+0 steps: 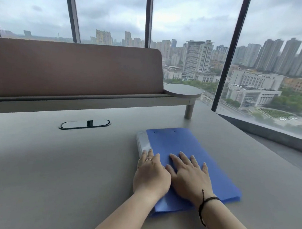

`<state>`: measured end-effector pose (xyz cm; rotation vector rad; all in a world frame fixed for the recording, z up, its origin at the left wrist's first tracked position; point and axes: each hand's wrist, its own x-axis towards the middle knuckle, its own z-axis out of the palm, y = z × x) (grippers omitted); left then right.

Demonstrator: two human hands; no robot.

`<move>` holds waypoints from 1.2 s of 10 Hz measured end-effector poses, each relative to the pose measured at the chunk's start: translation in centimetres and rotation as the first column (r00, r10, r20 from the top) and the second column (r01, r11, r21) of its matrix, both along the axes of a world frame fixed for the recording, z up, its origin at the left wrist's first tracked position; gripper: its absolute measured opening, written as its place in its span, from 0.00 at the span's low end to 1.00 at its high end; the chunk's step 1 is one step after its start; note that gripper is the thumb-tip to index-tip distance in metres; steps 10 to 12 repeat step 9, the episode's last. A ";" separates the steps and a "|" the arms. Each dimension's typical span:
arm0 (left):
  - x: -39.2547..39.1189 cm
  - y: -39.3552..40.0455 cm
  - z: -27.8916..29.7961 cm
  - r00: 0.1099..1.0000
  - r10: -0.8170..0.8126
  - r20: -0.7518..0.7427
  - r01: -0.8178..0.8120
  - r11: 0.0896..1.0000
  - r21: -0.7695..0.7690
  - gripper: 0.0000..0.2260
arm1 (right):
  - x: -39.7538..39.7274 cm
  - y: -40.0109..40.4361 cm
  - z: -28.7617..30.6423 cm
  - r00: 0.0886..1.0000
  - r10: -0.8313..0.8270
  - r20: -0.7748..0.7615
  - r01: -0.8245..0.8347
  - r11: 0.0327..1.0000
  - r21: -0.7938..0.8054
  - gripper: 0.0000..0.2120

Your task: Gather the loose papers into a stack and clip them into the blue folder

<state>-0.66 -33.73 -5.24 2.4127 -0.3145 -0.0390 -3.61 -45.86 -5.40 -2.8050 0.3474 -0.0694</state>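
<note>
Both hands, left (151, 175) and right (188, 177), flat, grip released, pressing closed blue folder (189, 147) beneath

Blue folder (188, 155) closed, flat on desk, lower right of centre, lying diagonally; grey-white spine edge along its left side. Papers not visible.

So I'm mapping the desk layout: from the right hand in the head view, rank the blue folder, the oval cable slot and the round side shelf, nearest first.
1. Blue folder: directly under the right hand.
2. Oval cable slot: far-left on the desk.
3. Round side shelf: raised, straight beyond the folder by the window.
</note>
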 end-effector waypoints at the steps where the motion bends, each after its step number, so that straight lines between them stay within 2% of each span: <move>1: 1.5 -5.9 0.7 0.999 -0.049 -0.004 0.049 0.998 0.039 0.27 | 1.4 -5.8 0.2 0.997 -0.077 -0.009 0.077 0.997 0.009 0.31; 3: 6.2 -13.6 0.7 0.996 -0.093 -0.013 0.094 0.995 0.035 0.27 | 5.5 -13.3 0.1 0.989 -0.150 0.004 0.150 0.989 0.001 0.33; 6: 10.3 -18.8 -0.1 0.999 -0.041 0.021 0.040 0.999 0.026 0.25 | 10.8 -18.8 0.0 0.994 -0.109 -0.026 0.107 0.992 -0.071 0.32; 7: 10.4 -18.7 -0.2 0.999 -0.035 0.021 0.035 0.999 -0.016 0.24 | 10.9 -18.7 0.0 0.994 -0.108 -0.029 0.106 0.993 -0.060 0.31; 8: 10.0 -17.8 -0.1 0.998 -0.050 0.022 0.054 0.982 -0.179 0.23 | 10.5 -18.3 0.0 0.993 -0.117 0.000 0.117 0.992 -0.046 0.29; 9: 9.5 -16.7 0.6 0.997 -0.081 0.000 0.074 0.907 -0.416 0.23 | 9.9 -17.5 1.1 0.975 -0.174 0.135 0.191 0.974 -0.125 0.22; 12: 9.5 -16.7 0.6 0.997 -0.081 0.000 0.074 0.907 -0.416 0.23 | 9.9 -17.5 1.1 0.975 -0.174 0.135 0.191 0.974 -0.125 0.22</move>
